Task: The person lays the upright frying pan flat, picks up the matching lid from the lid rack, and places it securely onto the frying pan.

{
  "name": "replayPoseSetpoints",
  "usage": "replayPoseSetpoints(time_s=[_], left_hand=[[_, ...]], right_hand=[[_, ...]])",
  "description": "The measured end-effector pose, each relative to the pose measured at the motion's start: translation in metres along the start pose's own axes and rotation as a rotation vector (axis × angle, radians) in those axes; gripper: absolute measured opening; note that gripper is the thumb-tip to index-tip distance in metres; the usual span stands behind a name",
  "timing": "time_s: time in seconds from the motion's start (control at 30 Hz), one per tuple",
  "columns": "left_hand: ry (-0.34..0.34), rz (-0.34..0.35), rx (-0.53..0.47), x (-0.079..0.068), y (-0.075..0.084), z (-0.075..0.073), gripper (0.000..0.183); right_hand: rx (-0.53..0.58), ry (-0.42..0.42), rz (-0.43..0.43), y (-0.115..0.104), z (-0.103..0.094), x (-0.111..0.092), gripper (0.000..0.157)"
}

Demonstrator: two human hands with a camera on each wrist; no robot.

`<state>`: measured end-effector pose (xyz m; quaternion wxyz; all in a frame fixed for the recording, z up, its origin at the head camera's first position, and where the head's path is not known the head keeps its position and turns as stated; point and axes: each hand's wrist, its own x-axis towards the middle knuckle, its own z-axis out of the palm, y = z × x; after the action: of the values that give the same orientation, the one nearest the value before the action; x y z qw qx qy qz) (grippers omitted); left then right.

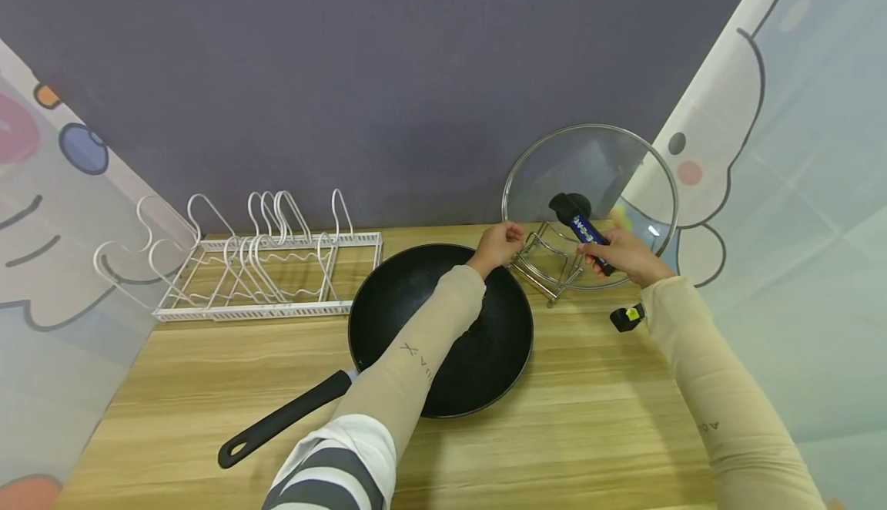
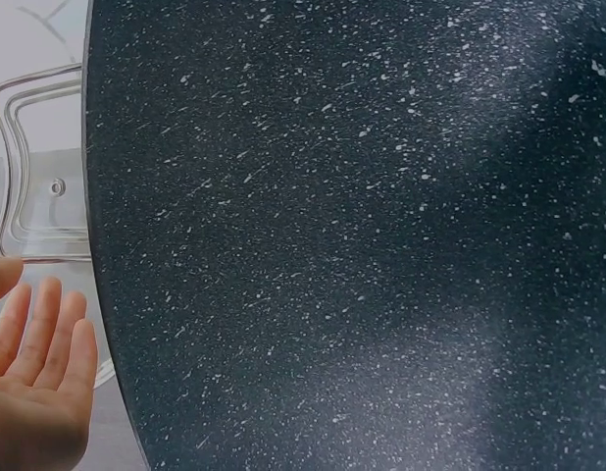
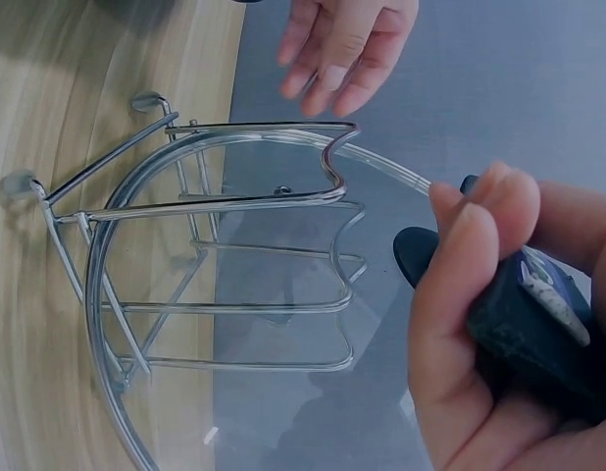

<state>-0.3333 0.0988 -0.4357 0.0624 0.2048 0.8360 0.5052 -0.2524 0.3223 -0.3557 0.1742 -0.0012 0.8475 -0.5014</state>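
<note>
A large clear glass lid (image 1: 589, 163) with a metal rim leans upright in a small silver wire rack (image 1: 543, 263). My right hand (image 1: 620, 254) grips the lid's black handle (image 1: 585, 229), which has a blue label; fingers and thumb curl round it in the right wrist view. The lid's rim passes between the rack's wires (image 3: 254, 204). My left hand (image 1: 499, 246) is beside the rack's left side, its fingers loosely bent and holding nothing. Below the left forearm lies a black wok (image 1: 506, 348), partly hidden by the sleeve, its long handle (image 1: 284, 417) pointing to the front left.
On the left of the wooden table (image 1: 575, 425) stands a white wire rack (image 1: 277, 306) with several curved dividers. A small black block (image 1: 627, 317) with a yellow mark shows beside my right wrist. A grey wall (image 1: 416, 86) rises behind, with printed sheets on both sides.
</note>
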Motion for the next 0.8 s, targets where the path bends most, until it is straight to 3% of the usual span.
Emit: replayPoseSetpoints(time_s=[0.8], left_hand=[[-0.015,0.026,0.073,0.0100,0.0083,0.0078,0.020]], right_hand=[[-0.029,0.006,0.010,0.0021,0.0000,0.0031,0.036]])
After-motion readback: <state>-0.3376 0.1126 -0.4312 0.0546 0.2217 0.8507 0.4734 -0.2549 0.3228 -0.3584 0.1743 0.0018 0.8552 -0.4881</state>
